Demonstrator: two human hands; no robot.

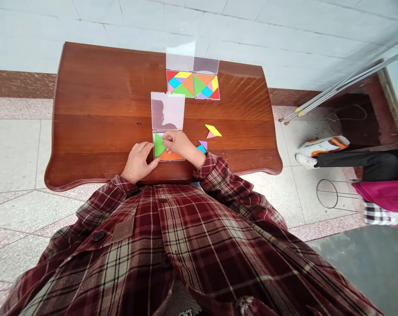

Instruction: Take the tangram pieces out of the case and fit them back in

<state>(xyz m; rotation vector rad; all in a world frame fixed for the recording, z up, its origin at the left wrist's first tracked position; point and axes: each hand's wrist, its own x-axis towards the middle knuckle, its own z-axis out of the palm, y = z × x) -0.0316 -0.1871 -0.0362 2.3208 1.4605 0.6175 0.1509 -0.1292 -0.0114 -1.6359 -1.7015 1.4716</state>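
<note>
An open tangram case [168, 160] lies near the front edge of the table, its clear lid [167, 110] tipped back. Inside are a large green triangle [158, 145] and a large orange triangle [170, 156]. My left hand [138, 162] grips the case's left front corner, fingers at the side and thumb at the front edge. Over the case, my right hand [177, 144] is closed in a pinch, with a spot of red at its fingertips too small to name. Right of it lie a yellow parallelogram [213, 130], a pink triangle [211, 135], a purple triangle [203, 144] and a blue piece [202, 149].
Two filled tangram cases, left [181, 83] and right [206, 86], stand open side by side at the back of the wooden table [103, 109]. Crutches [317, 98] lean at the right. A person's leg [350, 159] and a bag [325, 145] are beyond the table's right side.
</note>
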